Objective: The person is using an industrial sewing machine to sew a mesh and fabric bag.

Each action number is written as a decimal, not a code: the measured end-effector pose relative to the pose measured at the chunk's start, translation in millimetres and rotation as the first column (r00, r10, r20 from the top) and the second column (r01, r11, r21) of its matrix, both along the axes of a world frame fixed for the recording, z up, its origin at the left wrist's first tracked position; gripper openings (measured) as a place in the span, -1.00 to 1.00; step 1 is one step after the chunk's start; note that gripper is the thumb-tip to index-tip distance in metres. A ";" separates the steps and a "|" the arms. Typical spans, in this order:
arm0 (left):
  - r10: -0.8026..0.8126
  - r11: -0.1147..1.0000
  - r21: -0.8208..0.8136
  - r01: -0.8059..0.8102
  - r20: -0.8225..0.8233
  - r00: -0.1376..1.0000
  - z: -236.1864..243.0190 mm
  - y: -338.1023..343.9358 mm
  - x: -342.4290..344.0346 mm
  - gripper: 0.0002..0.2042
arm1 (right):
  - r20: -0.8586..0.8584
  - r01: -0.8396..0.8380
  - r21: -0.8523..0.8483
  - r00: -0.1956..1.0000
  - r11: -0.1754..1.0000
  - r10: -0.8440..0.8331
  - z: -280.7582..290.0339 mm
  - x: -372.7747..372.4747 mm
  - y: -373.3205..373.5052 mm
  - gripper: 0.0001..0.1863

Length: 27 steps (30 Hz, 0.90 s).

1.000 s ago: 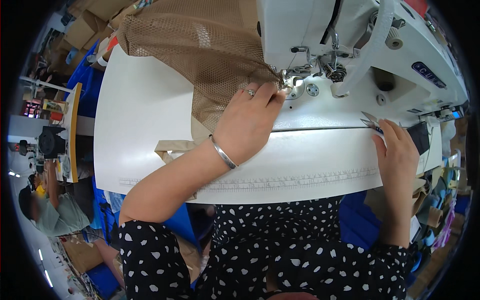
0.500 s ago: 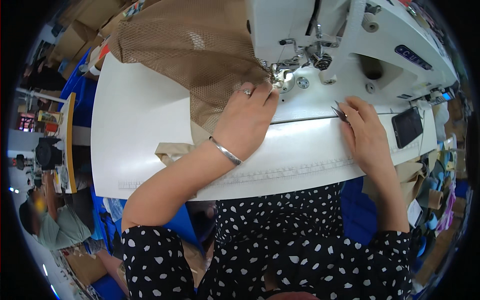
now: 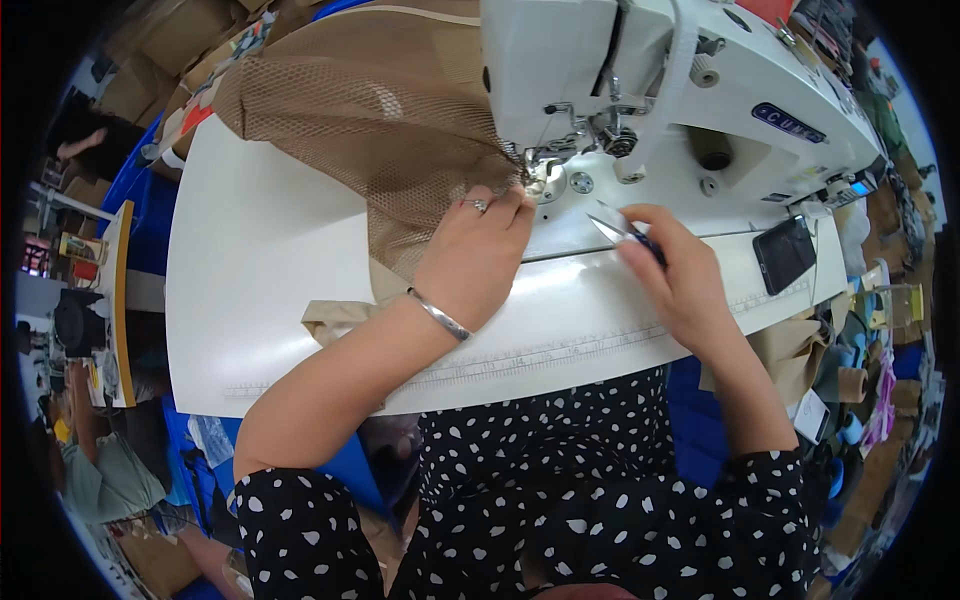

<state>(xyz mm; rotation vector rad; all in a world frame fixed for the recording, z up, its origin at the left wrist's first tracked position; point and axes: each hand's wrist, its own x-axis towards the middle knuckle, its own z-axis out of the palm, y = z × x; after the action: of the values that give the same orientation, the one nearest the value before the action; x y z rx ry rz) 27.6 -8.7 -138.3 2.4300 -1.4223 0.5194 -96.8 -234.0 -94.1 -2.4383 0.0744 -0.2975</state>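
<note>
Brown mesh fabric [image 3: 340,110] spreads over the white sewing table [image 3: 260,210] and runs up to the presser foot of a white sewing machine [image 3: 560,60]. My left hand [image 3: 475,250] lies on the edge of the mesh just in front of the needle area, its fingertips pinching the cloth there. A beige fabric strip [image 3: 335,318] trails out beside my left forearm. In my right hand [image 3: 680,270] is a pair of thread snips [image 3: 612,228], held to the right of the presser foot with the pointed blades apart and toward the left.
A black phone [image 3: 784,255] lies at the table's right end. A ruler strip [image 3: 520,357] runs along the front edge. Cloth scraps [image 3: 790,355] and rolls crowd the right side. Another person in a grey-green top [image 3: 110,480] sits at the far left.
My right hand has moved left, bringing the snips up nearer the presser foot, with their blades now clearly in sight. My left hand stays on the mesh. The whole view has shifted slightly.
</note>
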 end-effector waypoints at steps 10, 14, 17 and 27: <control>0.011 1.000 -0.026 -0.010 0.019 1.000 -1.4 -0.6 -0.3 -0.59 | 0.203 -0.030 -0.414 0.971 0.910 0.125 -21.4 57.6 26.3 -0.80; 0.021 1.000 -0.010 -0.021 0.028 0.999 -1.0 -1.2 -1.3 -0.58 | 0.226 0.000 -0.427 0.968 0.904 0.107 -25.9 58.3 29.6 -0.78; 0.015 1.000 -0.003 -0.015 0.013 1.000 0.3 -1.4 -1.5 -0.57 | 0.240 0.028 -0.430 0.967 0.902 0.084 -27.0 57.7 32.4 -0.75; 0.000 1.000 0.013 0.001 -0.019 1.000 4.3 -1.0 -1.7 -0.58 | 0.247 0.044 -0.480 0.965 0.876 0.087 -27.8 56.5 34.5 -0.72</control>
<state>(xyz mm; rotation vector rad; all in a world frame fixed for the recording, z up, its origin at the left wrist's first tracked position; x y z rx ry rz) 25.9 -9.7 -134.0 2.4385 -1.4233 0.4873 -40.2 -199.5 -121.9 -2.8633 -0.1657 -0.6994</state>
